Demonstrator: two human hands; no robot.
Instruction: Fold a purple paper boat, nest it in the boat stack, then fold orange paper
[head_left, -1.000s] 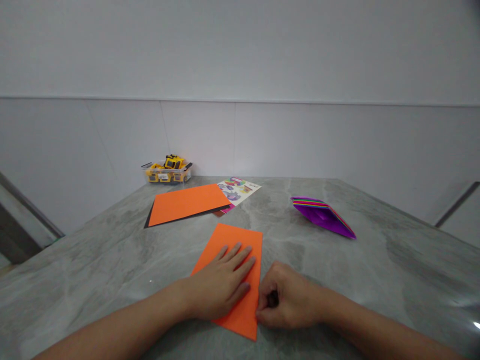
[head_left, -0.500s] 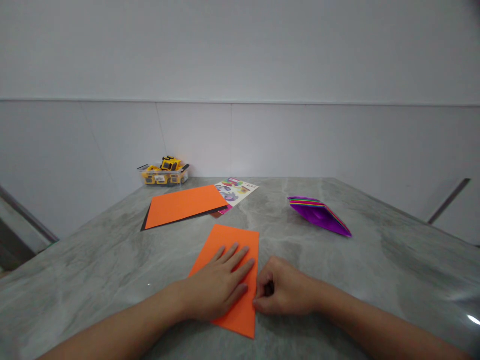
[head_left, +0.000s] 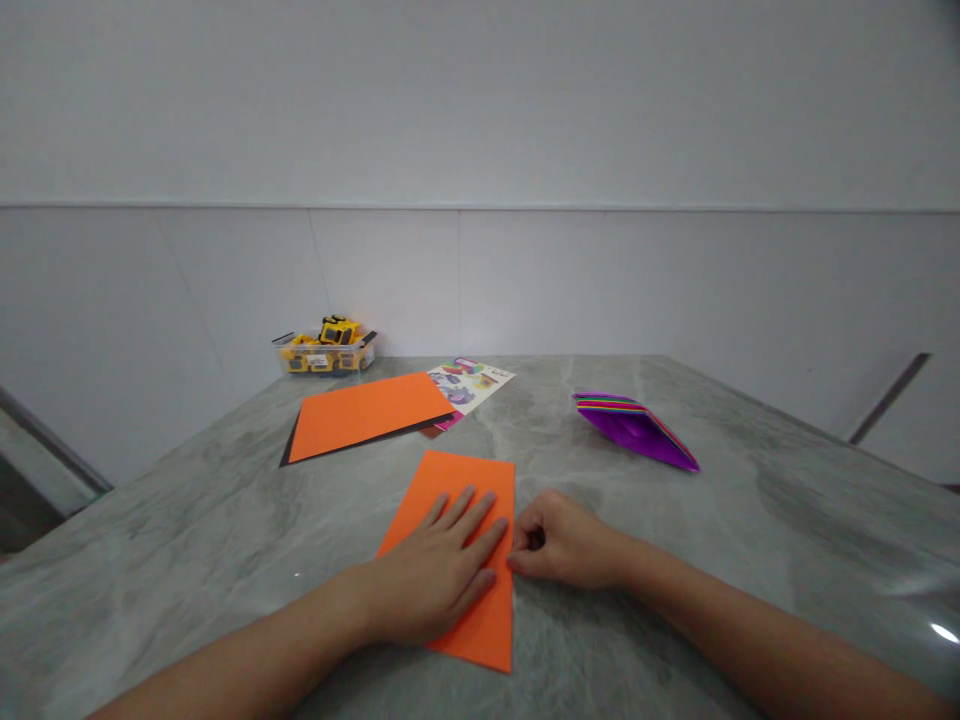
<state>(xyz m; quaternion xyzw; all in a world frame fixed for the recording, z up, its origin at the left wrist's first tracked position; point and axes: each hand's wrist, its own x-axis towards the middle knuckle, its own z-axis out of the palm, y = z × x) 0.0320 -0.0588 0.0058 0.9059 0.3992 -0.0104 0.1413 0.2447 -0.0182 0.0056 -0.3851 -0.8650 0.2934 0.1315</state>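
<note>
An orange sheet of paper [head_left: 469, 478], seemingly folded into a narrow rectangle, lies in front of me on the table. My left hand [head_left: 442, 575] rests flat across it with fingers spread, hiding its middle and left part. At the paper's right edge, my right hand [head_left: 559, 540] is closed, thumb and forefinger pinched on that edge. The remaining fingers of that hand are curled in.
Beyond, to the left, more orange paper [head_left: 367, 412] lies over black paper, beside a printed sheet [head_left: 480, 384]. A clear box [head_left: 324, 358] with yellow toy vehicles stands at the back left. Folded purple and multicoloured paper [head_left: 634, 432] sits on the grey marbled table [head_left: 750, 560] at right.
My right hand has slid up along the paper's right edge, away from me, still pinched. My left hand stays pressed on the paper.
</note>
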